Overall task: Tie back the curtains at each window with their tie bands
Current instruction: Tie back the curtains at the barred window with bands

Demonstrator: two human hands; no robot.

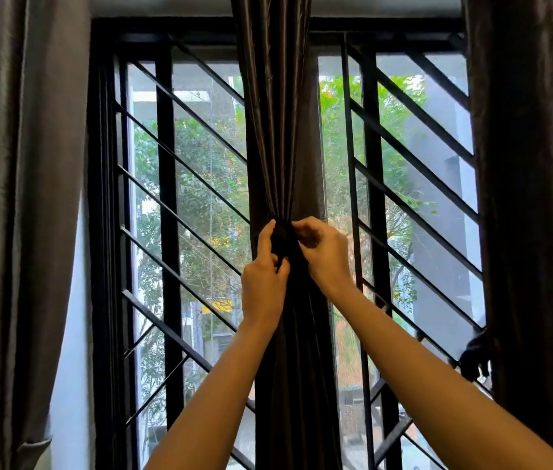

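- The middle curtain [275, 130] is seen hanging in front of the centre of the window, drawn in to a narrow waist about halfway down
- A dark tie band [283, 240] is wrapped round that waist; its ends cannot be made out against the dark cloth
- The left hand [264, 283] is raised to the left side of the waist; its grip is closed, with fingers and thumb curled onto the tie band
- The right hand [327, 257] is held against the right side of the waist; its grip is closed as well, the bent fingertips pinched on the tie band
- The gathered cloth is kept between the two hands, which are set close together, and both bare forearms are stretched up from the lower edge of the view
- A black window grille [187, 164] with slanted bars is seen behind the curtain, with green trees beyond it
- A grey left curtain [14, 198] is hung beside the frame, and a darker right curtain [539, 198] is hung on the other side, with a dark bunch [475, 361] at its inner edge, low down; what that bunch is cannot be told
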